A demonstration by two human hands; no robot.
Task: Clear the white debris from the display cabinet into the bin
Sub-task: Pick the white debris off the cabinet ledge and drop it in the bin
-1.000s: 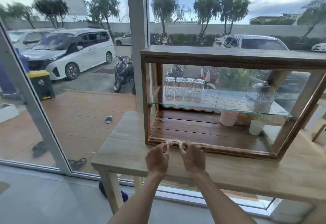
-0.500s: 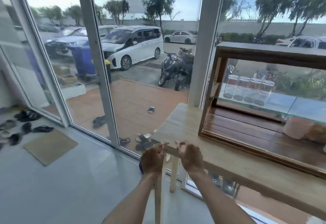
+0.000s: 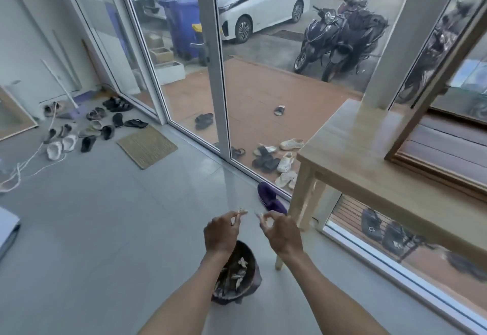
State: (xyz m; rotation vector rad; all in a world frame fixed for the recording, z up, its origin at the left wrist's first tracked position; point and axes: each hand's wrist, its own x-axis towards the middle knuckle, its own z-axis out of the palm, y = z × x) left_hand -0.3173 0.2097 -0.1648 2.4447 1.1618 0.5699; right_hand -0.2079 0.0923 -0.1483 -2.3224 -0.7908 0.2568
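Both my hands hover above a dark bin (image 3: 238, 279) on the grey floor, which holds several white scraps. My left hand (image 3: 221, 232) pinches a small piece of white debris (image 3: 242, 212) between thumb and fingertips. My right hand (image 3: 282, 233) pinches another small white piece (image 3: 257, 214). The two hands are slightly apart, just beyond the bin's far rim. The wooden display cabinet (image 3: 432, 134) stands on a wooden table (image 3: 350, 155) to the right; only its left corner shows.
A purple slipper (image 3: 270, 197) lies by the table leg. Glass doors and a white frame (image 3: 216, 58) stand ahead, with shoes outside. A woven mat (image 3: 147, 146), several shoes and a white cord (image 3: 29, 160) lie at the left.
My view swung left and down from the cabinet to the floor. Both hands carried the white debris off the table's edge and now hang over the bin.
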